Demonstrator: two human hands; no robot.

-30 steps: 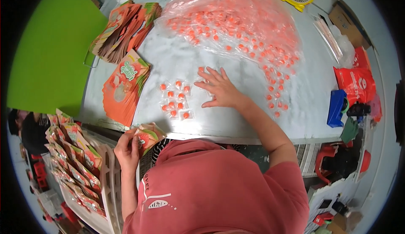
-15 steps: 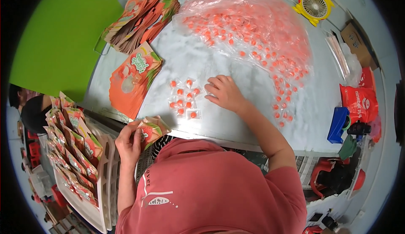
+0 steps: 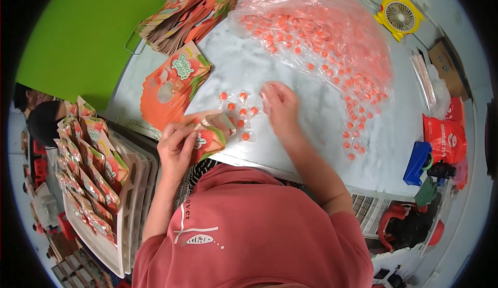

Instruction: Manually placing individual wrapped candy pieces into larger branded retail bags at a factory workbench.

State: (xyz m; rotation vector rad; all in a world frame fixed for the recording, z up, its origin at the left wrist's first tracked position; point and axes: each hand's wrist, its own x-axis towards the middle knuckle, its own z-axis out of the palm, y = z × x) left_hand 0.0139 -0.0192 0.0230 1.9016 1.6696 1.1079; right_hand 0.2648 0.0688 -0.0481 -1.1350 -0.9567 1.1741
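My left hand [image 3: 176, 145] grips the edge of a peach-and-green printed pouch [image 3: 211, 138], its upper end spread apart, over the table's front edge. Just right of it lies a small cluster of clear sachets [image 3: 243, 112], each with a round orange-red piece inside; the pouch covers part of the cluster. My right hand [image 3: 280, 109] hovers beside the cluster's right side, fingers curled in and slightly blurred. Whatever its fingertips may hold cannot be made out.
Flat pouches lie in a fanned row [image 3: 171, 88] and a thicker stack [image 3: 187, 15] at the left. A big clear bag [image 3: 316, 33] spills more sachets. Filled pouches [image 3: 93, 168] stand in a white tray [image 3: 124, 225]. A yellow fan [image 3: 399, 14] and blue tape dispenser [image 3: 417, 163] sit right.
My left hand has brought the pouch right and up, over the cluster's near left part, and its end has spread wider. My right hand's fingers have curled in from a flatter pose.
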